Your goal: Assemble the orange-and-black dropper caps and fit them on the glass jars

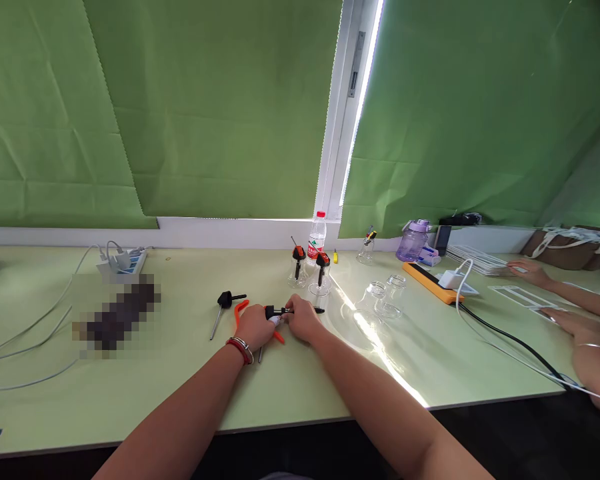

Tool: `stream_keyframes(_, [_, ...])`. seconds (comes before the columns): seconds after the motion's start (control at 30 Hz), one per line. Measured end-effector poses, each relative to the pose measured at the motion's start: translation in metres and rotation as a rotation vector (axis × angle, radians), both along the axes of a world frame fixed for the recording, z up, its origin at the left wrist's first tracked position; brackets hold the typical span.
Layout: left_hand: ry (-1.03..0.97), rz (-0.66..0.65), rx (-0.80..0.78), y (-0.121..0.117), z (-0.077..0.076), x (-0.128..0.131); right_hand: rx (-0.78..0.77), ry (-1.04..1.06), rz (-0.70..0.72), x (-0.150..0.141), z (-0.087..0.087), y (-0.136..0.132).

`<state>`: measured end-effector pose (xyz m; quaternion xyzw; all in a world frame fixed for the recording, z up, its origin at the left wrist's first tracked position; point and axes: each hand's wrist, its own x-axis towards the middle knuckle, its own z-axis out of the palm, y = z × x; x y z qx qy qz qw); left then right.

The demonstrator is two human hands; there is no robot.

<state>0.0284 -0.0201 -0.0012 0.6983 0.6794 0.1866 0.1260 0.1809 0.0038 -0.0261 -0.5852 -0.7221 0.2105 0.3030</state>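
Two hands, your left [255,325] and right [303,320], grip one black part [275,311] low at the table's [175,393] centre; one similar black piece [225,300] lies left, two black-and-orange-topped glasses [321,272] stand beyond.

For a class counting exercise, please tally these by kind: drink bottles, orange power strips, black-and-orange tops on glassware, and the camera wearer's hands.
Drink bottles: 2
Orange power strip: 1
Black-and-orange tops: 2
Wearer's hands: 2
Total: 7
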Motion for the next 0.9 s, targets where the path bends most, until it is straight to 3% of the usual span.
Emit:
stream_keyframes(0.57, [-0.047, 0.002, -0.010, 0.0008, 0.0003, -0.0008, 0.023, 0.009, 0.003, 0.0000, -0.0047, 0.0016])
stream_keyframes(0.9, [-0.136, 0.039, -0.026, -0.0014, 0.0011, -0.0077, -0.041, 0.123, 0.048, 0.0078, 0.0034, -0.0030])
